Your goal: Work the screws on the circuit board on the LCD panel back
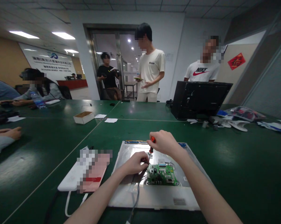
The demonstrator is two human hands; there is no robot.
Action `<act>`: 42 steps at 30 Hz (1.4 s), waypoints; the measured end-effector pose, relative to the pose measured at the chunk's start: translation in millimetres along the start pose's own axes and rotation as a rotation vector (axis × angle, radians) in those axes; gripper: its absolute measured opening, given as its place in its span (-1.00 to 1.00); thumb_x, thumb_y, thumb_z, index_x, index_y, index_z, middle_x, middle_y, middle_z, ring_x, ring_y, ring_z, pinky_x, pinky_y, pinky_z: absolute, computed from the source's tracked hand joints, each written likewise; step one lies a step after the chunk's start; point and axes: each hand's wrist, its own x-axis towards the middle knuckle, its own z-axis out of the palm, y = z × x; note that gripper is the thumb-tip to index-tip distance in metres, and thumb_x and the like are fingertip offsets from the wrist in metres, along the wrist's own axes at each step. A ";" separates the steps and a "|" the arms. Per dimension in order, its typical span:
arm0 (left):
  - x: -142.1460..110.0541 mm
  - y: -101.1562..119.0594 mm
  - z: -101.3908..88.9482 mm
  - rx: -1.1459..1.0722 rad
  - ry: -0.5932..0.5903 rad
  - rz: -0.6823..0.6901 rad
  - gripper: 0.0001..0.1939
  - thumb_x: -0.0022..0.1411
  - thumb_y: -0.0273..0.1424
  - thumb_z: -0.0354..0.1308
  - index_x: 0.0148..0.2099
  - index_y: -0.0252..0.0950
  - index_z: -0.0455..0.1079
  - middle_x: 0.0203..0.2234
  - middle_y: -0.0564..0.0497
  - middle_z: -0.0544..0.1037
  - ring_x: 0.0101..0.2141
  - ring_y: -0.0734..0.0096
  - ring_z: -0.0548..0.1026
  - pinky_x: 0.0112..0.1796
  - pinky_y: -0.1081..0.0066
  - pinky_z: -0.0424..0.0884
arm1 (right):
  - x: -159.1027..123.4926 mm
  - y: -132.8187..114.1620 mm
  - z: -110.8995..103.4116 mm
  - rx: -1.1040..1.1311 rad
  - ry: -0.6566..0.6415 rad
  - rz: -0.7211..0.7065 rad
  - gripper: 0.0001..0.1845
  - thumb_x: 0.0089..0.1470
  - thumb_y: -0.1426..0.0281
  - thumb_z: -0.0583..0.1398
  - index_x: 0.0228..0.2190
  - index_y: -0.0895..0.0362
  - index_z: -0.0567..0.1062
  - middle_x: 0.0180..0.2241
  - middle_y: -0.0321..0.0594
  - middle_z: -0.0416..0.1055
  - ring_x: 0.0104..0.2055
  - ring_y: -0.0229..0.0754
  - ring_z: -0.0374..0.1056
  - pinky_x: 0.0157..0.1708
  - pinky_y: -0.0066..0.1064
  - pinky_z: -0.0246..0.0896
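Observation:
A flat metal display panel (154,196) lies on the green table in front of me. On its middle sits a green circuit board (162,173). My right hand (162,141) is closed round the red and black handle of a screwdriver (151,150), which stands nearly upright with its shaft pointing down at the board's upper left corner. My left hand (138,162) is beside that corner, fingers curled together near the screwdriver's tip; what they pinch, if anything, is hidden. A grey cable (137,196) runs from under the left hand toward the panel's near edge.
Left of the panel lie a white power bank (71,175) and a pink phone-like slab (100,174) with white cables. Farther off are an open cardboard box (84,118), paper slips (111,120) and a black monitor (202,98). Several people are around the table; one person's hands (11,133) rest at left.

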 end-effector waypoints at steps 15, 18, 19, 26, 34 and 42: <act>-0.4 -1.7 2.1 0.003 0.007 0.012 -0.84 -0.05 -0.61 0.06 -0.37 -0.34 0.38 -0.45 0.05 0.44 -0.39 0.42 0.36 -0.34 0.49 0.27 | -6.3 -1.2 -2.8 0.093 -0.037 -0.144 -0.91 0.06 0.33 0.18 -0.38 0.06 0.47 -0.49 -0.27 0.47 -0.50 -0.25 0.32 -0.55 -0.44 -0.20; -0.3 -0.4 1.3 -0.002 -0.003 0.010 -0.83 -0.06 -0.60 0.06 -0.36 -0.33 0.38 -0.44 0.05 0.44 -0.38 0.42 0.36 -0.34 0.48 0.27 | -9.7 2.7 -3.4 0.117 -0.048 -0.165 -0.89 0.02 0.36 0.20 -0.33 0.06 0.46 -0.47 -0.28 0.48 -0.48 -0.25 0.32 -0.55 -0.43 -0.18; -0.1 -0.3 1.2 -0.001 -0.002 0.012 -0.84 -0.06 -0.59 0.06 -0.36 -0.33 0.38 -0.44 0.05 0.44 -0.38 0.41 0.36 -0.34 0.48 0.27 | -10.5 3.4 -3.9 0.118 -0.048 -0.172 -0.89 0.02 0.35 0.21 -0.33 0.06 0.45 -0.46 -0.29 0.48 -0.47 -0.25 0.33 -0.55 -0.43 -0.18; 0.5 -0.8 1.1 0.016 -0.024 0.018 -0.84 -0.04 -0.59 0.05 -0.35 -0.34 0.38 -0.46 0.05 0.43 -0.40 0.43 0.34 -0.38 0.50 0.24 | -9.6 -2.1 -7.3 0.106 -0.060 -0.150 -0.66 0.12 0.07 0.16 -0.46 0.06 0.48 -0.53 -0.29 0.46 -0.51 -0.24 0.31 -0.55 -0.43 -0.16; -0.3 -1.1 0.9 0.022 -0.004 0.016 -0.83 -0.04 -0.61 0.06 -0.36 -0.33 0.38 -0.46 0.06 0.43 -0.39 0.43 0.35 -0.35 0.49 0.25 | -10.6 -3.1 -6.5 0.072 -0.058 -0.143 -0.90 0.06 0.33 0.18 -0.35 0.07 0.47 -0.49 -0.25 0.47 -0.48 -0.22 0.34 -0.55 -0.42 -0.18; 0.4 -3.9 2.4 -0.003 -0.002 0.012 -0.82 -0.04 -0.61 0.06 -0.34 -0.33 0.39 -0.43 0.05 0.44 -0.38 0.43 0.35 -0.35 0.49 0.26 | -13.7 1.4 -8.4 0.074 -0.073 -0.154 -0.83 0.03 0.28 0.23 -0.30 0.06 0.45 -0.45 -0.25 0.48 -0.45 -0.20 0.35 -0.55 -0.42 -0.17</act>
